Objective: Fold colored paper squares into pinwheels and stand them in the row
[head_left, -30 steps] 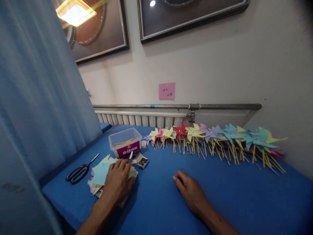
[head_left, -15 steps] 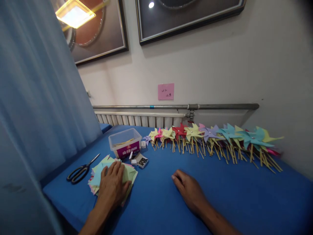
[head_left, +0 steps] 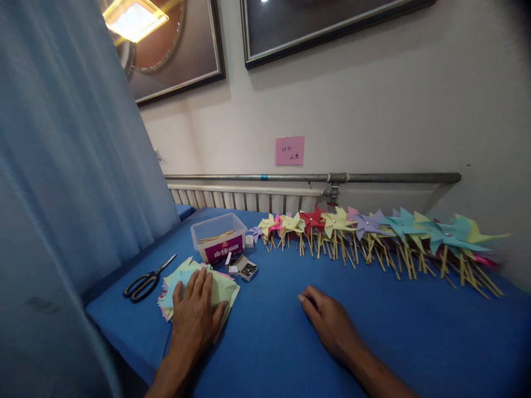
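My left hand (head_left: 194, 309) lies flat, fingers stretched, on a pile of cut coloured paper squares (head_left: 227, 288) in pale green, blue, yellow and pink. My right hand (head_left: 332, 323) rests on the blue table cover (head_left: 274, 331) with its fingers curled in, and I see nothing in it. Just beyond the pile, a small white box (head_left: 248, 269) stands open with little metal pins inside. Black-handled scissors (head_left: 143, 286) lie left of the paper, blades pointing away and slightly parted.
A clear plastic tub (head_left: 219, 243) with a purple label holds thin wooden sticks. Finished paper pinwheels (head_left: 336, 222) on sticks lie in a long row along the back right. A blue curtain (head_left: 83, 138) hangs at the left, and a radiator (head_left: 249, 200) runs behind the table.
The view has turned a little to the left, so everything appears shifted right. Both hands keep about the same places and poses on the paper and the table.
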### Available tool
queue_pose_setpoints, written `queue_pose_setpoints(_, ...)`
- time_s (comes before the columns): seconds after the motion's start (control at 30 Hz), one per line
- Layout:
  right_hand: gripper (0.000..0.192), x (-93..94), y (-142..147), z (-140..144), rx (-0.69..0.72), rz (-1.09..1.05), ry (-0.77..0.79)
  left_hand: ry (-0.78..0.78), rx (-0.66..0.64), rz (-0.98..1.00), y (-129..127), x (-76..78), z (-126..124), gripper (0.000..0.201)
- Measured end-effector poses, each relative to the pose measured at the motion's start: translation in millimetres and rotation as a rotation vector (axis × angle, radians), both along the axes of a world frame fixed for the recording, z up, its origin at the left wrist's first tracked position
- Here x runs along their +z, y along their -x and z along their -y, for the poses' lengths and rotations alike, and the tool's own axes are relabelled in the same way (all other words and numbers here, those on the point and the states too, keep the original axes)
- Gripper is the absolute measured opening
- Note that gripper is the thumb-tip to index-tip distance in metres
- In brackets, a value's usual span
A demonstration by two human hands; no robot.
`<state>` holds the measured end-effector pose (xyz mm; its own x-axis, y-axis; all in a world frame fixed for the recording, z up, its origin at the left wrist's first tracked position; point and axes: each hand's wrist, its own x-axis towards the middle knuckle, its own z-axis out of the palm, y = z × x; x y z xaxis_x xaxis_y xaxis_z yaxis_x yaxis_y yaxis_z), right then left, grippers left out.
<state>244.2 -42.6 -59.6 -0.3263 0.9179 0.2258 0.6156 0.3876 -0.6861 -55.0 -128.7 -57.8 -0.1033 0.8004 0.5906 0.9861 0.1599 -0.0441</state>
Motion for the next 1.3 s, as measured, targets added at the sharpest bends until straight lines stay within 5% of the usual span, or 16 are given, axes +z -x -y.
queue_pose_setpoints(0.13,0.033,0.1,0,0,0.002,0.003,0.005,-0.212,0.222,0.147,18,5.4,12,0.049)
queue_pose_setpoints(0.23,0.033,1.2,0,0,0.003,0.016,0.009,-0.175,0.405,0.270,33,7.2,21,0.056)
queue_pose_setpoints(0.37,0.032,2.7,1,0,-0.005,0.018,0.012,-0.066,0.462,0.425,44,8.1,27,0.056)
queue_pose_setpoints(0.47,0.032,3.1,1,0,-0.005,0.018,0.010,-0.129,0.449,0.520,49,8.0,25,0.047)
queue_pose_setpoints(0.63,0.033,2.2,1,-1,-0.004,0.013,-0.009,-0.267,0.288,0.386,49,6.7,25,0.036)
queue_pose_setpoints(0.83,0.034,4.4,1,1,-0.003,0.010,-0.007,-0.024,-0.151,-0.015,27,2.9,28,0.036)
queue_pose_setpoints(1.3,0.030,4.9,1,0,-0.012,0.010,-0.003,0.086,-0.281,-0.132,21,15.3,24,0.028)
